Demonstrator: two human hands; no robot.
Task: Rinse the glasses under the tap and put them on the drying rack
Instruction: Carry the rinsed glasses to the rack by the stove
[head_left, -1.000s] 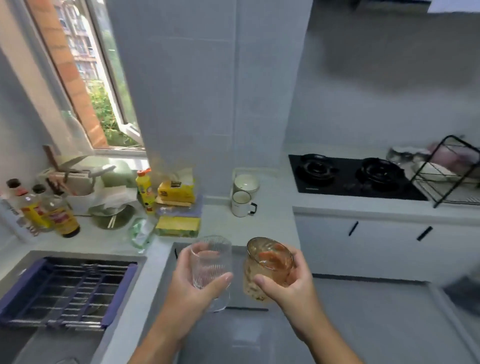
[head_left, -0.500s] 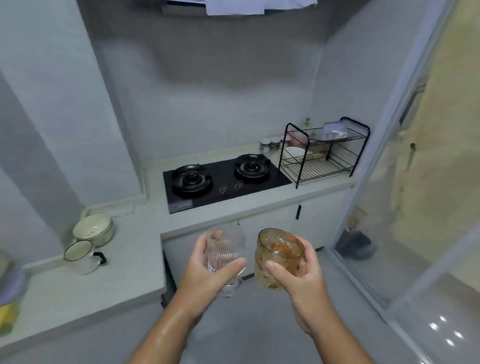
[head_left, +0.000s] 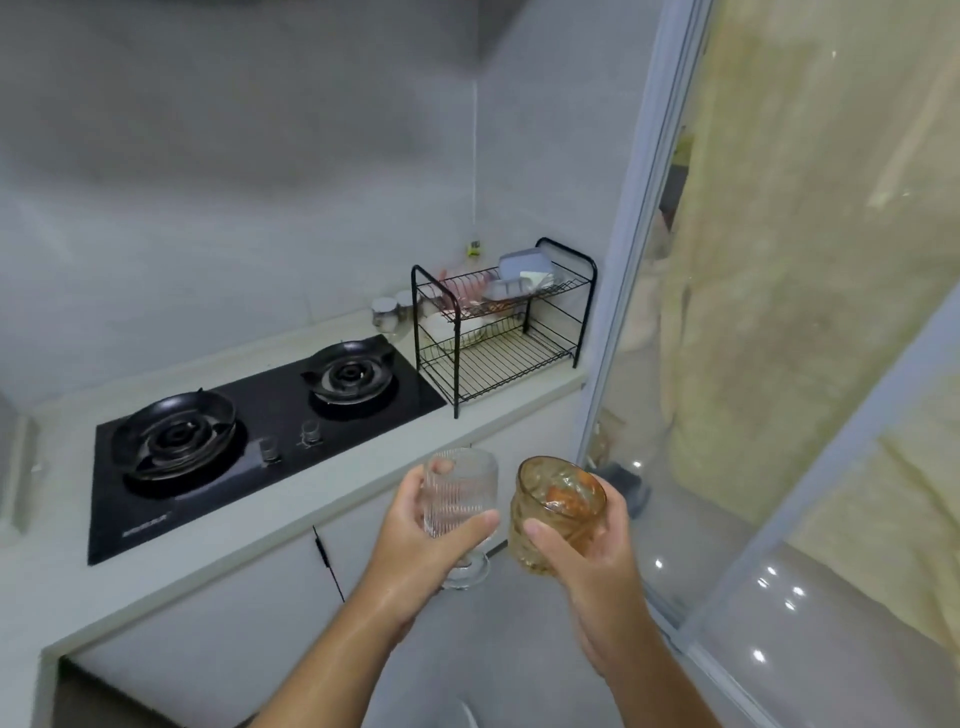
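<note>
The sliding glass door fills the whole right side. Along the left runs the pale surface, with white cabinets below. Set into that surface is a black two-burner hob. Just right of the hob, at the surface's far end beside the door frame, stands the black two-tier wire drying rack, with dishes and a blue-grey container on its top tier and white crockery at the back of the lower one.

Now the hands, both raised in front of the cabinets, near the rack but apart from it. The left hand has its grip wrapped round the clear ribbed glass. Its thumb lies across the front, the glass is upright, and its foot shows below the palm. The right hand has its grip closed round the amber patterned glass, also upright, rim facing up. The two glasses sit side by side, very close together.

Smallest of all, two little lidded jars stand behind the hob, just left of the rack.
</note>
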